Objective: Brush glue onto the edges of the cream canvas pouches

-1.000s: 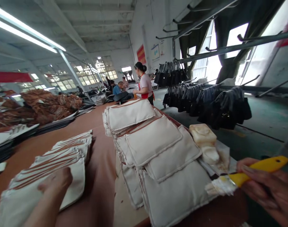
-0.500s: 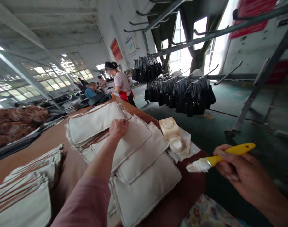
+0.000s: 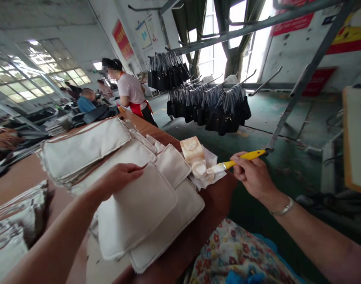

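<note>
My left hand pinches the upper edge of a cream padded bag panel, which lies at a slant over other cream panels. A stack of similar panels with brown edging sits beyond the hand. In my right hand is a paintbrush with a yellow handle, its bristles coated white. The bristle end is at the opening of a cut-open plastic container that holds white paste. Under the container lies a white sheet.
More cream pieces are piled at the left of the brown table. Black handbags hang from a metal rack across the aisle. A co-worker in a red apron stands at the table's far end; others sit beyond.
My left hand has drawn a panel off the pile toward me, over the nearer ones. My right hand has moved the brush left and up to the paste container. The view has turned right.
</note>
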`<state>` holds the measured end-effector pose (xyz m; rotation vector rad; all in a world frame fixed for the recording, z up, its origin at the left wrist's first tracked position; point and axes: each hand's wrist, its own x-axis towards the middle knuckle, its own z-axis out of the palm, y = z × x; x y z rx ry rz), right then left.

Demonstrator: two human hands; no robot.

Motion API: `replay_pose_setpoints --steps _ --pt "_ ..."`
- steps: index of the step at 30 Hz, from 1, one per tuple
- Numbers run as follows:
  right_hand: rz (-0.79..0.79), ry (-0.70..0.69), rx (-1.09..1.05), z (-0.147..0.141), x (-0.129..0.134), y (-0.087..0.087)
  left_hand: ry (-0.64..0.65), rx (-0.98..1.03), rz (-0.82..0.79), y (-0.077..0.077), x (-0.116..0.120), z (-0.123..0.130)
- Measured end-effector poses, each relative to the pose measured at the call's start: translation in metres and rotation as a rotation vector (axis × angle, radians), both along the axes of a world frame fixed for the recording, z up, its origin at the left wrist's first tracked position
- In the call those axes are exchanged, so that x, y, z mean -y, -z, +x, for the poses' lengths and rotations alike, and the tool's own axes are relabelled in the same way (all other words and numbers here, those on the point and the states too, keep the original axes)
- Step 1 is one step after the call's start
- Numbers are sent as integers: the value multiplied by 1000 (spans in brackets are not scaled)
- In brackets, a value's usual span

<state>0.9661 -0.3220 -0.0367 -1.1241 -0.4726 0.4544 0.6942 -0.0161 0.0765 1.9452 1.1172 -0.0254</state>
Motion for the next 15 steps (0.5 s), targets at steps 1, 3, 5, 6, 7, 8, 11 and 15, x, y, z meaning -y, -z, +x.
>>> replay_pose_setpoints --steps 1,3,5,6,7,8,11,15 --pt "-31 -14 65 4 -7 2 16 -3 -9 6 12 -7" --pt "-134 -52 254 10 -23 9 58 7 32 22 36 -20" --pt "-252 -96 483 16 -40 19 89 26 90 40 57 -30" --pt "-299 -117 594 18 -49 24 98 24 135 48 66 -34" --pt "-335 -136 690 20 -57 29 107 19 199 54 75 -37" --pt "-362 -153 766 21 -64 33 119 16 279 59 83 -40" --pt "-393 -186 873 22 -75 37 132 10 517 63 105 -43" --pt "-372 -171 925 19 -70 33 58 -30 597 63 125 -39"
